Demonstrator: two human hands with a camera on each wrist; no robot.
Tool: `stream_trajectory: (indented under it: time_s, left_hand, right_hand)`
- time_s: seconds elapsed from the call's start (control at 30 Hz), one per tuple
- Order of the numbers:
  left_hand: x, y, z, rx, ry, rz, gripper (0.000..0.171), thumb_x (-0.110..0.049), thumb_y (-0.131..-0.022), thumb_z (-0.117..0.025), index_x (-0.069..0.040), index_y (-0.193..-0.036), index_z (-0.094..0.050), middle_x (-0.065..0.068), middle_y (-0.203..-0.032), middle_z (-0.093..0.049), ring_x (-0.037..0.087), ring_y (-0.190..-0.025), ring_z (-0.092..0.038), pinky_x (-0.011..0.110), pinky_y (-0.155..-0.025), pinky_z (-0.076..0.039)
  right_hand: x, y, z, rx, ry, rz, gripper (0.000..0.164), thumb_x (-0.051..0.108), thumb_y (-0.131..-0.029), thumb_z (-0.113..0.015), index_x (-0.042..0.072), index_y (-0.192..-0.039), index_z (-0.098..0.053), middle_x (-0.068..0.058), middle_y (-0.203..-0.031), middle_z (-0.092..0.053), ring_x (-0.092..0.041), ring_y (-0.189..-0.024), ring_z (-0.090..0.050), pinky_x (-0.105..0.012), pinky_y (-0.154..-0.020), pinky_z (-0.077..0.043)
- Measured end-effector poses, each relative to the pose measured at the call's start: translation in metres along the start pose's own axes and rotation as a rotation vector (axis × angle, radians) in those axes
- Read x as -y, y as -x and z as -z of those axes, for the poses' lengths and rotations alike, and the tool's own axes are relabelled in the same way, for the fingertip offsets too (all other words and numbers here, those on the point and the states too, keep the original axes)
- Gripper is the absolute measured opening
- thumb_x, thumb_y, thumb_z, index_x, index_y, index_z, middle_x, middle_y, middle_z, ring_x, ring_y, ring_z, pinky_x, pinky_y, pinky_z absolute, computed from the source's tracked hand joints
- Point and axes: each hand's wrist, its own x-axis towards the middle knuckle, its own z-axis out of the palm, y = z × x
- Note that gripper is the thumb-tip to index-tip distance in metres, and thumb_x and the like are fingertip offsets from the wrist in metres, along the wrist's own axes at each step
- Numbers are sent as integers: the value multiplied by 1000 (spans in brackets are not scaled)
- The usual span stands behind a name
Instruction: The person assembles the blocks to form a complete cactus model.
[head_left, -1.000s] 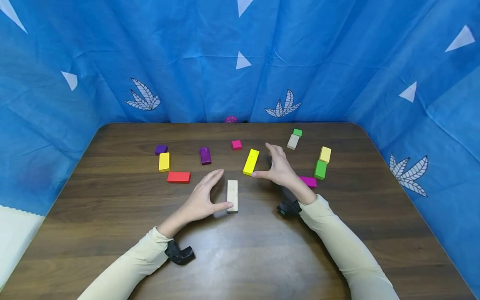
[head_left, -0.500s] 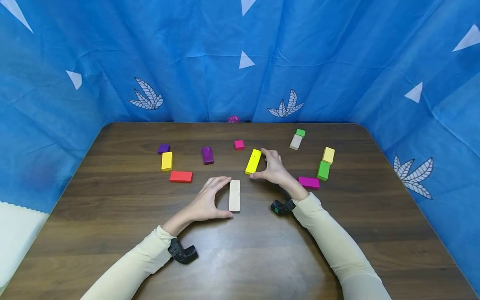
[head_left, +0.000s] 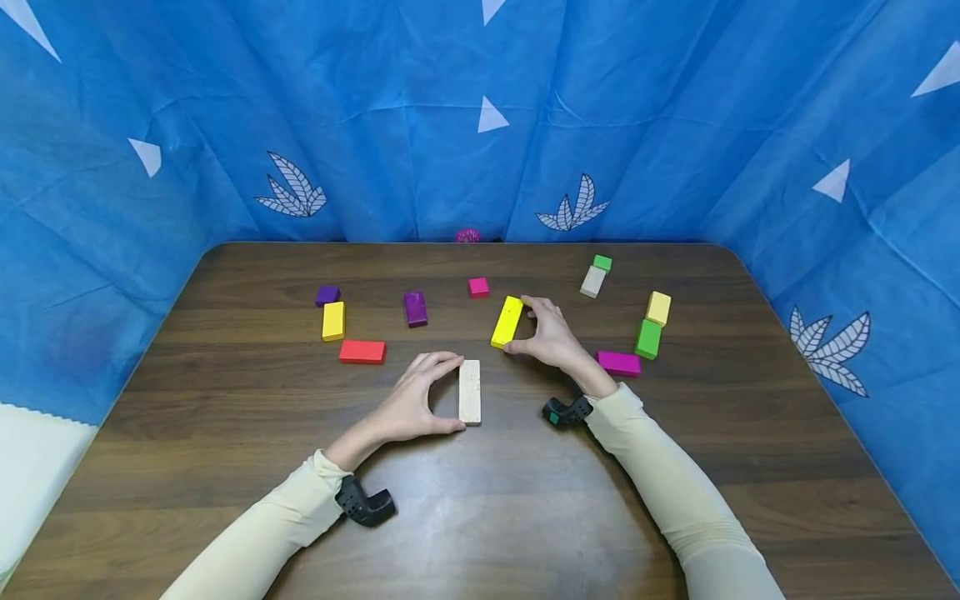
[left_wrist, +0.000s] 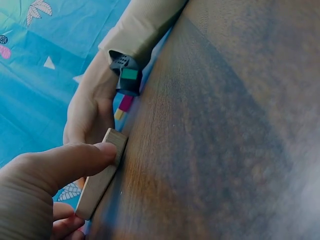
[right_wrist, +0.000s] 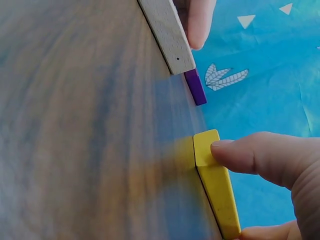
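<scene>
In the head view, the left hand (head_left: 408, 410) reached in from the near left of the pale block (head_left: 469, 392), its forearm slanting up in a cream sleeve (head_left: 258, 533). The thumb lay almost straight to the pale block's near end and the bent fingers met its far end — a pinch along its length, the palm arched away from its left side. The right hand (head_left: 553, 337) was beyond the pale block and to its right, the forearm coming from the near right; its thumb and fingers pinched the two ends of the yellow block (head_left: 506, 322), which lay at an angle, near the pale block's far right. A red block (head_left: 362, 352) lay farther off to the pale block's left. In the left wrist view, the thumb pressed close to one end of the pale block, fingertips at the other, with the right hand behind it. In the right wrist view, the thumb pressed one end of the yellow block and a fingertip touched the other — while a purple block (right_wrist: 196, 87) showed just past the pale block's end.
</scene>
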Motion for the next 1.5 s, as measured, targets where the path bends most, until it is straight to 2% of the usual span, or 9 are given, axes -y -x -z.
stream_trajectory:
  time_s: [0.3, 0.5, 0.57, 0.73, 0.9, 1.2, 1.5]
  left_hand:
    - [-2, 6, 2, -24, 28, -27, 89, -27, -60, -90, -1, -137, -54, 9, -137, -53, 27, -127, -52, 53, -103, -43]
    - [-12, 15, -3, -31, 42, -64, 88, -27, -59, -91, 0, -135, -56, 8, -134, -55, 23, -119, -57, 44, -97, -49]
    - [-17, 19, -6, -25, 45, -73, 88, -28, -59, -91, 1, -135, -57, 8, -133, -55, 23, -119, -57, 45, -97, -49]
    - [-26, 31, -12, 6, 37, -73, 90, -30, -59, -92, 1, -136, -56, 7, -134, -54, 23, -123, -55, 48, -99, -47]
    - [-31, 39, -18, 27, 29, -91, 91, -31, -60, -92, 1, -136, -55, 5, -136, -53, 21, -125, -54, 44, -100, -49]
    - [-33, 41, -22, 23, 19, -116, 92, -30, -60, -92, 1, -137, -54, 6, -134, -53, 20, -124, -55, 41, -100, -49]
    - [-33, 41, -23, -1, -29, -137, 91, -36, -58, -92, 2, -134, -57, 6, -132, -58, 21, -126, -47, 42, -100, -47]
  right_hand:
    - [-1, 1, -2, -34, -29, 27, 93, 21, -72, -85, 2, -148, -35, -16, -144, -42, -30, -125, -47, -44, -105, -45]
    - [-2, 6, -1, -27, -43, 50, 92, 20, -71, -86, 1, -147, -37, -16, -142, -43, -30, -124, -50, -43, -106, -44]
    - [-3, 9, -1, -15, -55, 58, 91, 20, -71, -86, 2, -146, -38, -15, -141, -44, -30, -123, -51, -43, -106, -44]
    - [-2, 21, -2, 38, -93, 127, 89, 21, -70, -87, 1, -145, -41, -14, -139, -48, -29, -122, -52, -43, -105, -46]
    - [-1, 35, -5, 85, -80, 225, 88, 21, -69, -88, -1, -142, -44, -14, -139, -49, -27, -119, -55, -42, -98, -51]
    - [1, 46, -14, 139, -34, 301, 86, 19, -68, -88, 1, -141, -46, -12, -135, -51, -23, -115, -56, -37, -91, -53]
    - [2, 49, -18, 157, -1, 332, 88, 18, -68, -87, -1, -143, -44, -13, -136, -50, -24, -115, -55, -35, -91, -51]
